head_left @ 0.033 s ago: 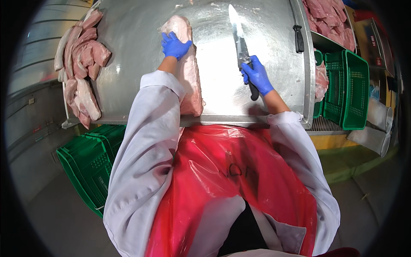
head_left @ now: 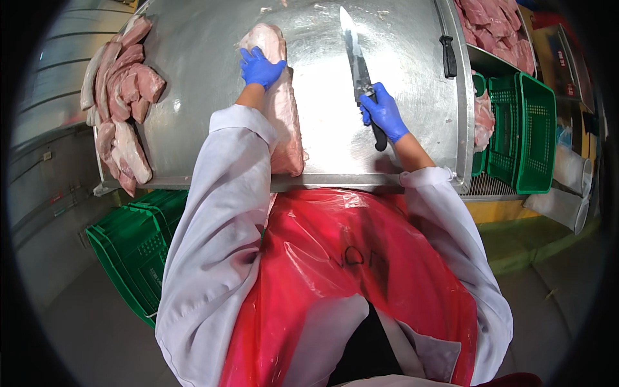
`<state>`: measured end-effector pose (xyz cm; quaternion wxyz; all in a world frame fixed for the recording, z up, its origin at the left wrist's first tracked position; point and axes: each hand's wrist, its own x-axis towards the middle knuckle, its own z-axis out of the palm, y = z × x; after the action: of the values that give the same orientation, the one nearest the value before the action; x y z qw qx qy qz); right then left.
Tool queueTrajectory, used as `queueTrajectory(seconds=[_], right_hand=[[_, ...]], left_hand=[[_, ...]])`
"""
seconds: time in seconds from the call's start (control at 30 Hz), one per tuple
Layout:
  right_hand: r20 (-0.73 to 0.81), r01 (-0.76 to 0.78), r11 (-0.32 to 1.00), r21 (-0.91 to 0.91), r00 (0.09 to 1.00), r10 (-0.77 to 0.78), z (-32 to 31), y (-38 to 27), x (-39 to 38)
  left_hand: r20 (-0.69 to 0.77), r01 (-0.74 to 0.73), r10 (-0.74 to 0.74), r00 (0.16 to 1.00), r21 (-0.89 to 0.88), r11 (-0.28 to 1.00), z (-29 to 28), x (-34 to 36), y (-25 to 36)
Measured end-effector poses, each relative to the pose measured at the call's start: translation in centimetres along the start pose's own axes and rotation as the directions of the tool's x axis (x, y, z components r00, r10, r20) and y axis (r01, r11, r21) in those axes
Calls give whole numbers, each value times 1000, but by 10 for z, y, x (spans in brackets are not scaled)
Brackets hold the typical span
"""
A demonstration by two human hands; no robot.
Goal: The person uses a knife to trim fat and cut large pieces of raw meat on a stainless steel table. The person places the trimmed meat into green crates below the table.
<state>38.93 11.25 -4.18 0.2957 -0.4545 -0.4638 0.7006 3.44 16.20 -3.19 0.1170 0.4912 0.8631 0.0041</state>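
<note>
A long slab of pale pink meat (head_left: 285, 122) lies lengthwise on the metal table (head_left: 206, 97), left of centre. My left hand (head_left: 260, 68), in a blue glove, rests on its upper part with the fingers spread; the palm side is hidden. To the right, my right hand (head_left: 385, 111), also gloved in blue, is closed around the black handle of a knife (head_left: 356, 63). Its long blade points away from me, tilted slightly left, apart from the slab. Smears show along the blade.
Several cut meat pieces (head_left: 122, 84) are heaped along the table's left edge. A second black-handled tool (head_left: 448, 57) lies by the right rim. Beyond it are a tray of meat chunks (head_left: 496, 32) and green crates (head_left: 535, 135). Another green crate (head_left: 129, 251) stands below left.
My right hand and the knife have shifted slightly left. My left hand stays on the slab, hardly moved.
</note>
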Motion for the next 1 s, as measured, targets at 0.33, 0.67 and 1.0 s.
queueTrajectory(seconds=[0.33,0.67,1.0], right_hand=[[-289,35,999,-32,956,-42,-72,-6,-74],[-703,146,984,-103,689,-176,-181,-25,-195],[-529,13,975,-224,838,-132,-157,3,-215]], left_hand=[[-3,-174,181,984,257,951,-25,0,97],[176,-430,558,811,-467,772,23,-106,421],[428,-330,474,769,-369,869,39,-90,258]])
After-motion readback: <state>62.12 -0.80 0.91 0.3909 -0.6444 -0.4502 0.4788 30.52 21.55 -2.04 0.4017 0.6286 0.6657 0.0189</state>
